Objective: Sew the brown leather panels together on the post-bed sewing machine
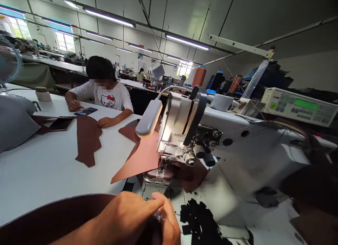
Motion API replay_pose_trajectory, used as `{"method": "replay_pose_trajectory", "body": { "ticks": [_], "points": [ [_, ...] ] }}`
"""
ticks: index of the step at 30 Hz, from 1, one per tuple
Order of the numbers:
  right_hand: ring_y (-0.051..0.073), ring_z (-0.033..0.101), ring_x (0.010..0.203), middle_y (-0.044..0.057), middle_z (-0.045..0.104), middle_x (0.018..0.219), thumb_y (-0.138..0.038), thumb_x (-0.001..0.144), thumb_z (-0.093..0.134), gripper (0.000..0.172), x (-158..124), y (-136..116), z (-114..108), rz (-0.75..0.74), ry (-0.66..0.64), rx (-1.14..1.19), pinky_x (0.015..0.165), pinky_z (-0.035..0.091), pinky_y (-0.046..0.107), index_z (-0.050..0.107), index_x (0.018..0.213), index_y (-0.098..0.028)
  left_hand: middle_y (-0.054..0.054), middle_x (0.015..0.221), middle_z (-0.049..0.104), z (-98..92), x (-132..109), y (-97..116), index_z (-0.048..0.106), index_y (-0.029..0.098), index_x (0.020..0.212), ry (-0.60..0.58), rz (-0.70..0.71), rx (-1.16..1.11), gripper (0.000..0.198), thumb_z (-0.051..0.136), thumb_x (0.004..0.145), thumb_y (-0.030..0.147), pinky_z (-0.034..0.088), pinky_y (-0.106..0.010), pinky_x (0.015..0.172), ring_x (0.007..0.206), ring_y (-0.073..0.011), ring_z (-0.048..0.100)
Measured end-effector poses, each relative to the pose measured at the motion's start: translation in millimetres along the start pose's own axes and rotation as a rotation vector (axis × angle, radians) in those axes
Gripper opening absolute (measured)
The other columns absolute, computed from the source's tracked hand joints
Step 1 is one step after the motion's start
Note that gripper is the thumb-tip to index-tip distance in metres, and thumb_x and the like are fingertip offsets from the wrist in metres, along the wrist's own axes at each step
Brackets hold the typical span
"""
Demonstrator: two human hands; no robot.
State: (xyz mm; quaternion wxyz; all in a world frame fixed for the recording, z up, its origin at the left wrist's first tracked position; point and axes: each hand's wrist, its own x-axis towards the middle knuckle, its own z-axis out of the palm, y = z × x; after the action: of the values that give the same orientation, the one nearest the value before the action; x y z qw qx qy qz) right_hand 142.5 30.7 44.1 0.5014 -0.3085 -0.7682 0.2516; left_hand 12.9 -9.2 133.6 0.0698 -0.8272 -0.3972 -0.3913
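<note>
My left hand (pixel 124 215) reaches in from the lower left, fingers bent and closed. Its thumb and fingertips meet my right hand (pixel 171 224), which is curled and partly cut off by the bottom edge. Something small and shiny shows between the two hands, too hidden to name. A large dark brown leather piece (pixel 66 208) curves beside and beneath my left hand. Just beyond both hands stands a sewing machine (pixel 174 114) with its lamp lit. Brown leather (pixel 144 157) lies at its needle, spreading left over the table edge. Neither hand touches the needle area.
Small black pieces (pixel 199 220) lie to the right of my hands. A brown cut piece (pixel 87 139) and a phone (pixel 62 123) rest on the white table (pixel 39 178). Across it sits a person (pixel 109 95) with another phone. A control box (pixel 301 106) stands at right.
</note>
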Motion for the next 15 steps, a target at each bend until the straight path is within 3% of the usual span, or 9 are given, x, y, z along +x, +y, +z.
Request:
{"method": "replay_pose_trajectory", "body": {
  "ticks": [2, 4, 7, 9, 12, 15],
  "points": [
    [0.016, 0.064, 0.079, 0.007, 0.063, 0.093, -0.02, 0.091, 0.031, 0.03, 9, 10, -10, -0.002, -0.032, 0.074, 0.065, 0.052, 0.023, 0.061, 0.095, -0.021, 0.001, 0.065, 0.06, -2.7, 11, -11, 0.058, 0.015, 0.098, -0.148, -0.116, -0.214, 0.023, 0.038, 0.089, 0.009, 0.037, -0.021, 0.05, 0.051, -0.0103, 0.05],
    [0.014, 0.061, 0.069, 0.004, 0.061, 0.079, -0.017, 0.088, 0.034, 0.029, 15, 18, -16, -0.013, -0.096, 0.142, 0.06, 0.05, 0.02, 0.063, 0.085, -0.021, 0.0, 0.07, 0.061, -5.8, 20, -24, 0.062, 0.015, 0.09, -0.316, -0.381, -0.452, 0.02, 0.042, 0.088, 0.016, 0.039, -0.018, 0.056, 0.059, -0.0102, 0.052],
    [0.014, 0.058, 0.062, 0.001, 0.06, 0.069, -0.017, 0.079, 0.047, 0.019, 21, 26, -16, 0.002, -0.125, 0.19, 0.056, 0.049, 0.02, 0.066, 0.079, -0.02, 0.001, 0.068, 0.056, -6.7, 29, -43, 0.061, 0.014, 0.078, -0.394, -0.734, -0.586, 0.023, 0.05, 0.079, 0.033, 0.038, -0.018, 0.054, 0.062, -0.0117, 0.048],
    [0.014, 0.059, 0.056, 0.0, 0.061, 0.064, -0.021, 0.078, 0.05, 0.026, 22, 28, -14, 0.063, -0.142, 0.272, 0.051, 0.049, 0.019, 0.069, 0.095, -0.02, 0.001, 0.064, 0.053, -4.5, 32, -54, 0.058, 0.014, 0.073, -0.395, -0.819, -0.552, 0.026, 0.051, 0.073, 0.039, 0.035, -0.019, 0.05, 0.059, -0.0123, 0.045],
    [0.012, 0.06, 0.047, -0.003, 0.063, 0.059, -0.021, 0.082, 0.049, 0.046, 27, 27, -11, 0.12, -0.096, 0.263, 0.048, 0.051, 0.016, 0.057, 0.127, -0.018, 0.003, 0.057, 0.045, 0.0, 37, -67, 0.053, 0.015, 0.064, -0.372, -0.877, -0.421, 0.02, 0.052, 0.069, 0.035, 0.029, -0.021, 0.048, 0.055, -0.0122, 0.039],
    [0.013, 0.07, 0.077, 0.002, 0.073, 0.092, -0.014, 0.085, 0.046, 0.043, 35, 26, -10, 0.002, 0.001, 0.128, 0.072, 0.055, 0.016, 0.059, 0.125, -0.022, 0.004, 0.053, 0.037, 1.1, 44, -73, 0.047, 0.016, 0.057, -0.338, -0.912, -0.279, 0.014, 0.053, 0.063, 0.026, 0.023, -0.022, 0.048, 0.054, -0.0116, 0.034]
  ]
}}
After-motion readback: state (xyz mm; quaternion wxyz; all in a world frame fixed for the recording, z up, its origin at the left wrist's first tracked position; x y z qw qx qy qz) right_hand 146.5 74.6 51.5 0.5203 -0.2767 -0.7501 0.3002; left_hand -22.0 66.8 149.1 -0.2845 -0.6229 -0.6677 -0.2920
